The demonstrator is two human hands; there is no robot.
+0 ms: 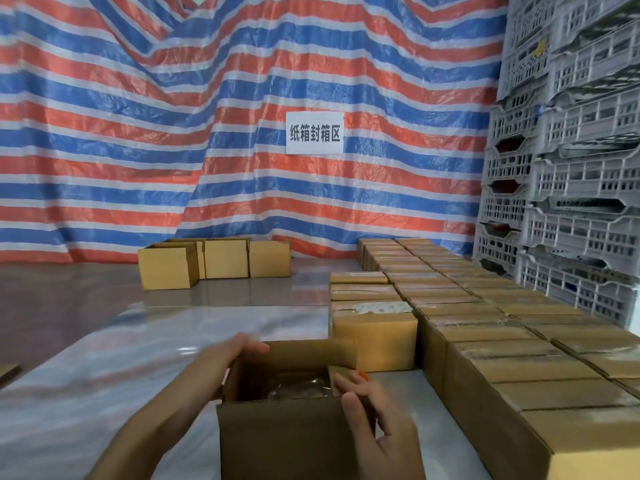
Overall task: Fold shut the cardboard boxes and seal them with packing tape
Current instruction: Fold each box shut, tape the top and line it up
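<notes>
A: Item one, the open cardboard box (287, 410). Where do I log it?

B: Bottom centre of the head view, on the pale plastic sheet (104, 368), just beside the block of closed boxes (519, 341) on the right. Flaps up, with something wrapped in clear film inside.

A: Hands?

B: My left hand (235, 355) curls over the far-left flap, fingers pressed on the cardboard, I judge to tip it inward. My right hand (374, 424) sits at the right flap, fingers loosely bent around something orange (363, 375). Too little of it shows to name it. I cannot tell whether that hand also grips the flap.

A: Why that placement?

B: One hand per side lets the opposite flaps fold together. That is my reading, not a thing seen.

A: Surroundings?

B: Four tan boxes (214, 261) well apart at the back, before a striped tarpaulin (173, 116) carrying a white sign (314, 132). Grey plastic crates (571, 150) stacked far right.

A: Obstructions?

B: The neighbouring box (374, 337) stands close behind the right flap and may crowd the fold. The near flap, upright toward me, hides part of the inside. No tape roll that I can identify.
</notes>
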